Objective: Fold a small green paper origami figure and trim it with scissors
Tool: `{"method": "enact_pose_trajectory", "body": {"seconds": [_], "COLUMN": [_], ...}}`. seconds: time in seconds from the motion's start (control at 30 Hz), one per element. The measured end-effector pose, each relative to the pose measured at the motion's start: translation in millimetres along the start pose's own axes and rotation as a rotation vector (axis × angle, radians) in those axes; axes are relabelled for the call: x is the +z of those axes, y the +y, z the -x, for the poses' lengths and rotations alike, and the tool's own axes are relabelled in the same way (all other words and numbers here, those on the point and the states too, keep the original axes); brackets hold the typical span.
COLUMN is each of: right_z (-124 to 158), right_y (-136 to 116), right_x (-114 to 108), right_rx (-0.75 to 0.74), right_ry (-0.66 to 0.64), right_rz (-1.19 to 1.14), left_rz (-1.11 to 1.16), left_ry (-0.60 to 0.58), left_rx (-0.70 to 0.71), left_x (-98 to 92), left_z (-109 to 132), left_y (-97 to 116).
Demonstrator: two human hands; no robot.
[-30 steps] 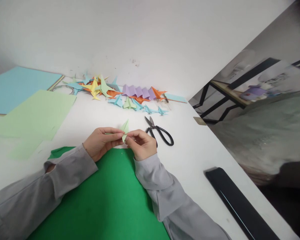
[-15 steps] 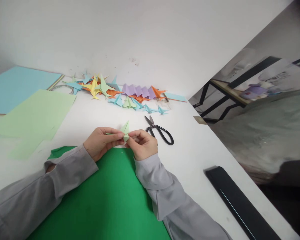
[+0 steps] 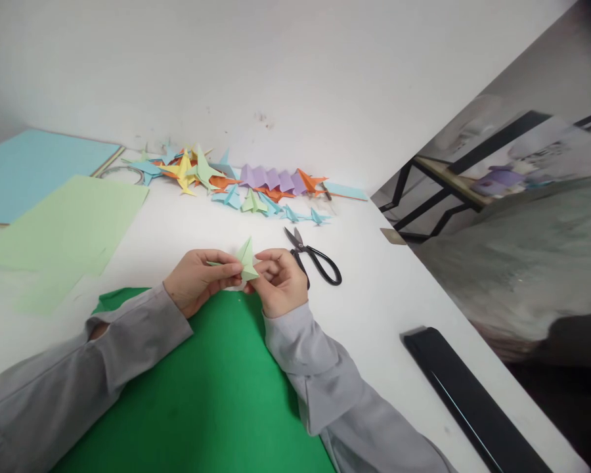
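A small light-green folded paper piece [image 3: 247,257] is held up between my two hands, above the far edge of a green sheet [image 3: 192,387]. My left hand [image 3: 203,276] pinches its left side between thumb and fingers. On the other side, my right hand [image 3: 282,281] closes its thumb and fingertips on the lower right part of the paper. The fingers partly cover the lower folds. Just beyond my right hand lie black-handled scissors [image 3: 301,247], blades spread and pointing away.
Folded paper figures [image 3: 204,169] in several colours lie along the wall, beside a purple pleated strip [image 3: 270,179]. Light-green sheets [image 3: 73,217] and a blue sheet stack [image 3: 44,164] are at left. A long black object [image 3: 467,394] lies near the table's right edge.
The lower flap of the green paper has spread wider and now shows more between the hands. My right fingers have shifted slightly; my left hand stays nearly still.
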State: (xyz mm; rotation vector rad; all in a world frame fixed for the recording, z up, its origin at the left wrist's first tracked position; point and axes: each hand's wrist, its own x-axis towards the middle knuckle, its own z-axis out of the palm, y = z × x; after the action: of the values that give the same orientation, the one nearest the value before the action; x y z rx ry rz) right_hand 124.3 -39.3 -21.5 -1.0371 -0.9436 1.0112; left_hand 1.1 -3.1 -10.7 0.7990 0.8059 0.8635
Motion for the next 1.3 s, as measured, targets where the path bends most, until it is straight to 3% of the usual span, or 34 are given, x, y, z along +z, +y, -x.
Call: {"method": "enact_pose_trajectory", "body": {"seconds": [0.17, 0.37, 0.57, 0.77, 0.97, 1.17, 1.3], "right_z": [-2, -4, -5, -6, -3, -4, -5], "right_y": [2, 6, 5, 3, 4, 4, 4], "right_x": [-3, -6, -7, -11, -6, -6, -7], "right_rx": [0.011, 0.089, 0.070, 0.222, 0.095, 0.059, 0.065], "right_ry": [-0.048, -0.055, -0.073, -0.135, -0.088, -0.063, -0.050], "right_rz": [-0.037, -0.003, 0.000, -0.074, 0.100, 0.112, 0.086], "left_rz": [0.006, 0.032, 0.034, -0.048, -0.129, -0.016, -0.103], "left_ry": [-0.027, 0.019, 0.038, 0.094, 0.087, 0.071, 0.059], "left_rx": [0.032, 0.081, 0.132, 0.209, 0.222, 0.151, 0.172], "left_x": [-1.2, 0.5, 2.7, -1.0, 0.5, 3.9, 2.5], "left_z": [0, 0, 0, 0, -1, 2, 2], "left_y": [-2, -1, 0, -4, -4, 0, -2]}}
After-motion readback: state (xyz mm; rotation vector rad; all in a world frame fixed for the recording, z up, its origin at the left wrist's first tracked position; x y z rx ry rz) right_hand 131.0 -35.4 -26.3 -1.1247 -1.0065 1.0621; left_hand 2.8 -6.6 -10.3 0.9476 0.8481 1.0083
